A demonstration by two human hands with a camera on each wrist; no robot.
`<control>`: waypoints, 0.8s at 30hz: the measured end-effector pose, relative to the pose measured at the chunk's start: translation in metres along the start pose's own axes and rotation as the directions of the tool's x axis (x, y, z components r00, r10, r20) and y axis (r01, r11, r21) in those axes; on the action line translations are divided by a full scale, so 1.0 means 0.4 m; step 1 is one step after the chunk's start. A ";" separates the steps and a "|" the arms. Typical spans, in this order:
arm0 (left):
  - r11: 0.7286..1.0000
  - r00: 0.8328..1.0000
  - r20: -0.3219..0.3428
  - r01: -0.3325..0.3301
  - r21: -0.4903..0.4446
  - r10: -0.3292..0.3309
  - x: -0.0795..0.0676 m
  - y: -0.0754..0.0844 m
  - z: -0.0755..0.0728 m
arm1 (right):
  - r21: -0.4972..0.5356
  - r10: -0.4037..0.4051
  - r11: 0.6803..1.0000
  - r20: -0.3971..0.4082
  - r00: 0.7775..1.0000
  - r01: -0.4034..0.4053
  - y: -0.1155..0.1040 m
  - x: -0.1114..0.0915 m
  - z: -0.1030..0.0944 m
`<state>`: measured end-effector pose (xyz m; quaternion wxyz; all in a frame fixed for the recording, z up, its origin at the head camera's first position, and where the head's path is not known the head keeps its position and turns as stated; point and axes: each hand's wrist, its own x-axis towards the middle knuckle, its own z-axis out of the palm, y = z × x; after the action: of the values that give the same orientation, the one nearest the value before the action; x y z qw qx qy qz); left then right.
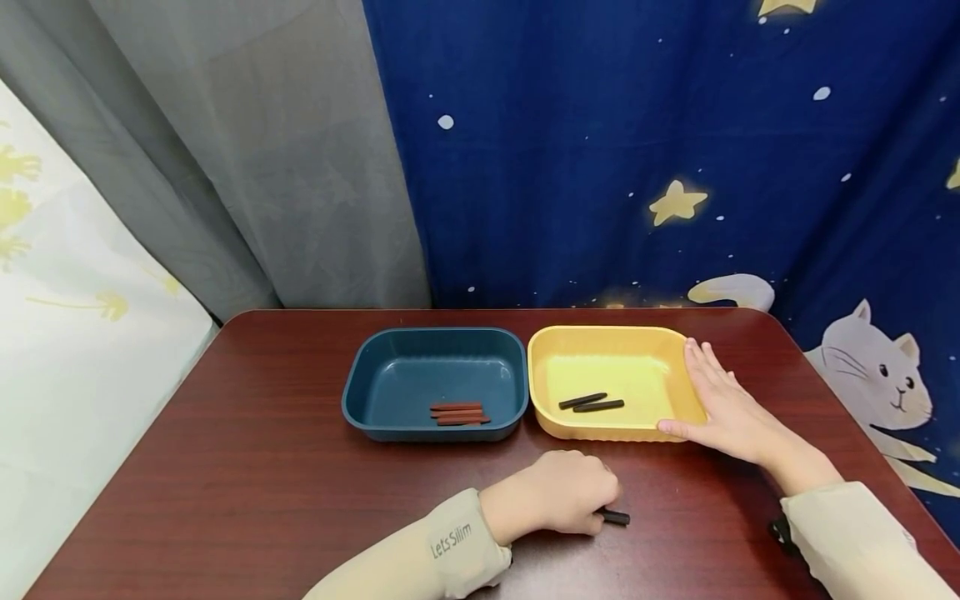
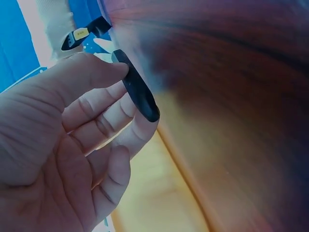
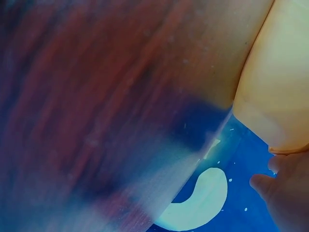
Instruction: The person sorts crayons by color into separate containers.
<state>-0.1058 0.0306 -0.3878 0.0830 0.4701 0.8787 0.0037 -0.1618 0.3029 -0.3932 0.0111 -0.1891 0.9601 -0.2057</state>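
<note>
Between thumb and fingers, my left hand [image 1: 562,492] pinches a black crayon [image 2: 138,89] in front of the yellow bin; one end of the crayon sticks out to the right in the head view. My right hand [image 1: 731,408] rests on the right end of the yellow bin [image 1: 611,432], fingers extended along the far side of the rim and thumb at the near corner. Inside that bin lie two black crayons [image 1: 597,406], close together toward the left. In the right wrist view, part of the right hand [image 3: 289,188] shows against the bin's wall.
A dark blue bin [image 1: 435,435] stands left of the yellow one, their rims side by side. Several reddish-brown crayons [image 1: 459,411] lie in its near right part. Both bins are on a dark red wooden table [image 1: 247,467], with curtains [image 1: 600,150] behind its far edge.
</note>
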 end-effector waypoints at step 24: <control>0.981 0.997 -0.063 -0.066 -0.185 0.055 -0.008 -0.040 -0.076 | -0.004 -0.002 1.000 -0.004 1.000 0.002 -0.001 -0.001 0.001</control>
<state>-0.1219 0.0212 -0.3587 0.1015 0.4864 0.8618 0.1022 -0.1614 0.3024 -0.3936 0.0085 -0.1898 0.9603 -0.2044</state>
